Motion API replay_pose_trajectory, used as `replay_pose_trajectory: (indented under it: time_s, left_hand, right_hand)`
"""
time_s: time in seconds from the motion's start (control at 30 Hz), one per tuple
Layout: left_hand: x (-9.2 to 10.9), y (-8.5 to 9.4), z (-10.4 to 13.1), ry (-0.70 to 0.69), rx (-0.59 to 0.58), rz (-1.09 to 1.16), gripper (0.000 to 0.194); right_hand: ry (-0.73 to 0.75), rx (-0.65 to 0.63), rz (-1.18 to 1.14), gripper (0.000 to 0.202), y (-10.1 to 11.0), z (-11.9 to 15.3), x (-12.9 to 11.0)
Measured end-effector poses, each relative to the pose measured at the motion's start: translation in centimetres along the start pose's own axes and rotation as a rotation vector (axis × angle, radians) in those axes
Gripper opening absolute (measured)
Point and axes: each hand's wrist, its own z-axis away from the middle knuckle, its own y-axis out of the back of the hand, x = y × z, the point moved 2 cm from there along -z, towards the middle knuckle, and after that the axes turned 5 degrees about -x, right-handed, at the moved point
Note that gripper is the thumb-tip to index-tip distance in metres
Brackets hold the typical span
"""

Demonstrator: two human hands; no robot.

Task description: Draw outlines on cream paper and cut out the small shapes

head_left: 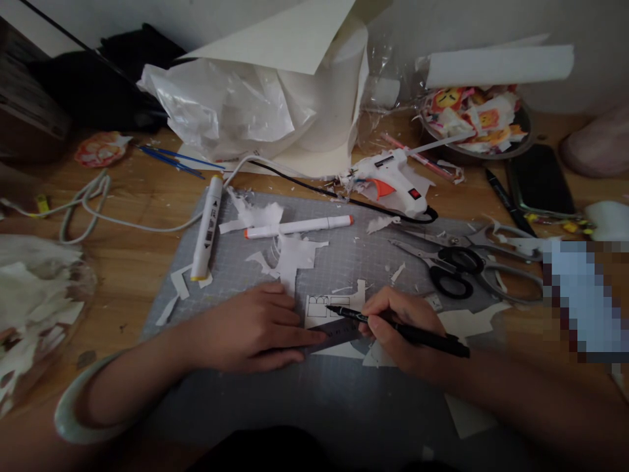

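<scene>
Hands point(250, 328) point(417, 314) over grey mat point(230, 410); wooden table point(132, 269); wall point(413, 26) perhaps white.

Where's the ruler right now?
In the head view, just below centre: the ruler lies on white paper, its left end under the left hand, below the pen tip.

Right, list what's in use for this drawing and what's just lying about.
In use: black pen in the right hand; ruler under the left hand; marked white paper; cutting mat.

Lying about: glue gun; black-handled scissors; orange-tipped marker; yellow-tipped marker; smartphone.
</scene>
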Motion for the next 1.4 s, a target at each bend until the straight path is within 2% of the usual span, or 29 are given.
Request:
replay_pose_trajectory:
  time_s: [0.5,1.23,1.4]
  left_hand:
    - [-0.05,-0.08,0.08,-0.001,-0.009,0.003,0.032]
    - [-0.07,-0.09,0.07,0.002,0.009,0.003,0.03]
    - [-0.14,-0.16,0.09,-0.007,-0.002,-0.008,0.03]
  right_hand:
    - [-0.054,0.011,-0.011,0.008,0.0,0.05,0.14]
    - [0.001,-0.038,0.028,0.009,0.14,-0.28,-0.26]
    - [-0.049,-0.022,-0.055,0.008,0.1,0.01,0.2]
